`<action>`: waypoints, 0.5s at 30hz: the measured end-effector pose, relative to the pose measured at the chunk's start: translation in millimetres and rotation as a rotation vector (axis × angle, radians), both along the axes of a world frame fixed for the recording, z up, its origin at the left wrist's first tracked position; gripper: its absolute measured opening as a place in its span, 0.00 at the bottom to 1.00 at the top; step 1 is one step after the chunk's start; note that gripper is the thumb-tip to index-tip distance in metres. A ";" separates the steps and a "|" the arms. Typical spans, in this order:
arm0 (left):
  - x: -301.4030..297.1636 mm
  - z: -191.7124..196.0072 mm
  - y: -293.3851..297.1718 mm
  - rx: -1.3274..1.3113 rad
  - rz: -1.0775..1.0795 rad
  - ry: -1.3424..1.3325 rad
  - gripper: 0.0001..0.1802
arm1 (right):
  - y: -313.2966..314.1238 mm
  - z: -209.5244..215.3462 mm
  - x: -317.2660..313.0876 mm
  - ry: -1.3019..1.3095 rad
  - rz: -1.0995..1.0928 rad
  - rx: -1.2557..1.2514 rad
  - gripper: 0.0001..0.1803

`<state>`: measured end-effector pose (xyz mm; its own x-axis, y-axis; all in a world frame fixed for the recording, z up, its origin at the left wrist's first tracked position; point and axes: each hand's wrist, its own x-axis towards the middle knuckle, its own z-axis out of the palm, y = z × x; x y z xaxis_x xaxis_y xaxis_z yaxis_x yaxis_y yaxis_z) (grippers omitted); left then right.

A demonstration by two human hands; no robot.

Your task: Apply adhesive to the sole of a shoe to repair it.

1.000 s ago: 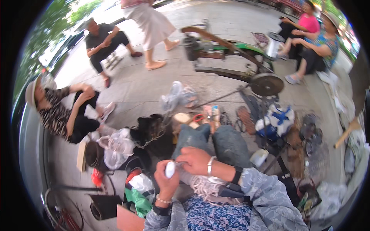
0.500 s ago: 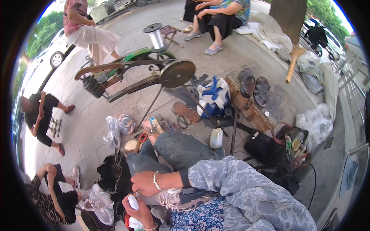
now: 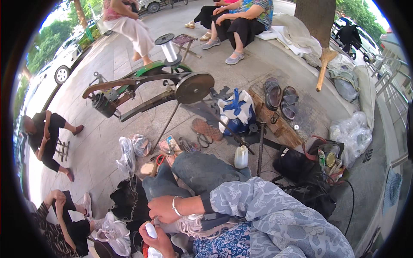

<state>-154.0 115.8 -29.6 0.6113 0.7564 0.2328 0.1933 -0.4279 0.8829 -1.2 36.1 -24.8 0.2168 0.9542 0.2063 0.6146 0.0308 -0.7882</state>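
Both hands meet close together at the lower left of centre.
The left hand [image 3: 160,243] wraps a white rounded object [image 3: 151,230], leaving its top exposed, perhaps to steady it; the right hand [image 3: 165,208] curls narrow just above, and I cannot tell whether it pinches anything. Pale laces [image 3: 202,231] lie by the floral cloth [image 3: 223,243], seemingly for support. A red-looped tool [image 3: 160,159] rests near the knees, likely for easy reach.

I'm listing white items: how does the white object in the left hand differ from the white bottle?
The white object is held in the left hand; the white bottle stands on the ground. The white object looks smaller, smoothly rounded; the white bottle bigger, with a neck. Both look pale.
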 end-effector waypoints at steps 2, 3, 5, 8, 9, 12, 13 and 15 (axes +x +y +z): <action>5.5 2.0 -2.4 0.104 -0.026 -0.005 0.13 | -3.0 -1.0 4.3 0.011 -0.023 0.023 0.08; 6.0 4.4 -3.8 0.107 -0.013 -0.003 0.13 | -3.6 -0.5 4.3 0.013 -0.011 0.026 0.08; 5.9 8.4 -5.1 0.065 -0.006 0.014 0.14 | -2.8 0.2 4.4 -0.034 -0.005 0.015 0.08; 1.2 1.5 -2.1 0.089 0.014 -0.024 0.14 | 2.9 -11.4 0.7 -0.032 0.000 0.078 0.06; 3.3 0.1 -2.1 0.099 0.009 -0.014 0.14 | 2.9 -14.7 1.0 -0.009 -0.010 0.117 0.05; 1.8 21.1 -11.7 0.078 0.029 0.034 0.15 | 2.1 -17.6 -0.3 -0.014 -0.004 0.145 0.05; 1.5 23.9 -13.7 0.068 0.032 0.071 0.19 | 1.9 -17.2 -0.1 -0.014 -0.013 0.161 0.05; -1.2 17.3 -10.9 0.037 0.045 0.040 0.18 | 0.6 -15.8 -0.9 -0.014 -0.001 0.166 0.04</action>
<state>-155.2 104.8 -12.3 0.5864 0.7746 0.2371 0.2476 -0.4501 0.8580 -2.1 36.7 -40.6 0.2133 0.9067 0.3638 0.6259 0.1591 -0.7635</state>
